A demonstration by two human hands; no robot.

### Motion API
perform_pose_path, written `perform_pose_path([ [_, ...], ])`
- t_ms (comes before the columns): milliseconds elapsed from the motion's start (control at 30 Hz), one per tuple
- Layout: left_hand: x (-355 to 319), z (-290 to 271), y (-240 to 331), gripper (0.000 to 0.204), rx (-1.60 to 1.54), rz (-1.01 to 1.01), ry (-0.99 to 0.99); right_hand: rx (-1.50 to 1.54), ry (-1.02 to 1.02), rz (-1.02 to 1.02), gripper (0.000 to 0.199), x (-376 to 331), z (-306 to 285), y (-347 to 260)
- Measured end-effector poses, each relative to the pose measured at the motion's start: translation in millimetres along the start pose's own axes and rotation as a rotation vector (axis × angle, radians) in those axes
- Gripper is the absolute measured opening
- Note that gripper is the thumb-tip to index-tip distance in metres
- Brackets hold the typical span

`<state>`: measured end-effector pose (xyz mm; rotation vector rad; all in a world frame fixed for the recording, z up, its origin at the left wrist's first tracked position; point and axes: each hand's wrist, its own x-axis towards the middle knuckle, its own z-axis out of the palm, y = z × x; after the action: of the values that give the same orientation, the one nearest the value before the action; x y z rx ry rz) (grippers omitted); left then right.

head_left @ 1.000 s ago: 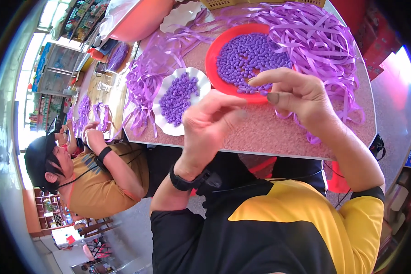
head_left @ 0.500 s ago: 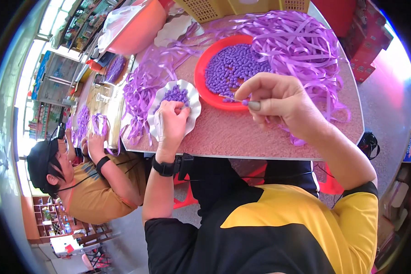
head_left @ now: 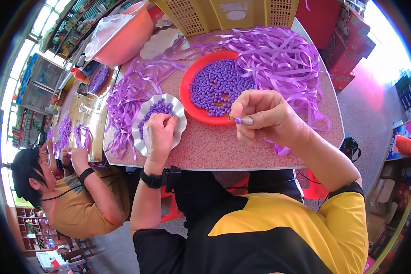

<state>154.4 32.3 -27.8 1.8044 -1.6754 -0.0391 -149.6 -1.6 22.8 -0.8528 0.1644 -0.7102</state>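
Observation:
My left hand (head_left: 158, 139) rests over a white scalloped dish (head_left: 180, 130) of small purple beads (head_left: 161, 108). Its fingers are pinched together at the beads, and what they hold, if anything, is hidden. To the right, my right hand (head_left: 267, 116) is raised just off the near rim of a red plate (head_left: 186, 93). Thumb and forefinger are closed on a purple bead (head_left: 238, 120), with a thin needle-like wire sticking out beside it. Many loose purple beads (head_left: 214, 84) lie in the red plate.
Purple ribbons (head_left: 283, 59) heap over the plate's right side, with more ribbon (head_left: 119, 107) left of the dish. A yellow crate (head_left: 210, 18) and a pink basin (head_left: 125, 43) stand behind. A co-worker (head_left: 73, 192) handles purple ribbon at the left. Red boxes (head_left: 347, 55) stack at the right.
The whole view has shifted, so the table and hands appear lower and further left. Both hands keep nearly the same places over the dish and plate; the bead at my right fingertips shows more clearly.

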Motion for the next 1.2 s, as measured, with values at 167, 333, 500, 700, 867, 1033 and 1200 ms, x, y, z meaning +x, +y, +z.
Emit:
perform_pose_path([
  [167,1,4,-10,0.007,0.03,0.022,-0.001,0.001,-0.015,0.011,0.014,1,0,2],
  [333,0,2,-22,0.005,0.031,0.015,0.012,-0.084,0.043,0.0,0.013,1,-2,0],
  [500,-4,-14,-18,0.008,0.018,-0.007,0.016,-0.195,0.121,-0.001,0.014,0,1,-4],
  [700,-1,-12,-17,0.008,0.077,0.025,0.006,-0.311,0.183,0.027,0.013,0,2,-1],
  [867,4,-7,-20,0.007,0.103,0.007,-0.051,-0.357,0.214,0.038,0.012,-1,5,-3],
  [1033,6,-8,-19,0.008,0.167,0.026,-0.079,-0.472,0.282,0.083,0.015,0,9,-5],
  [1200,4,-24,14,0.007,-0.272,-0.068,-0.117,-0.684,0.307,-0.006,0.014,1,6,2],
])
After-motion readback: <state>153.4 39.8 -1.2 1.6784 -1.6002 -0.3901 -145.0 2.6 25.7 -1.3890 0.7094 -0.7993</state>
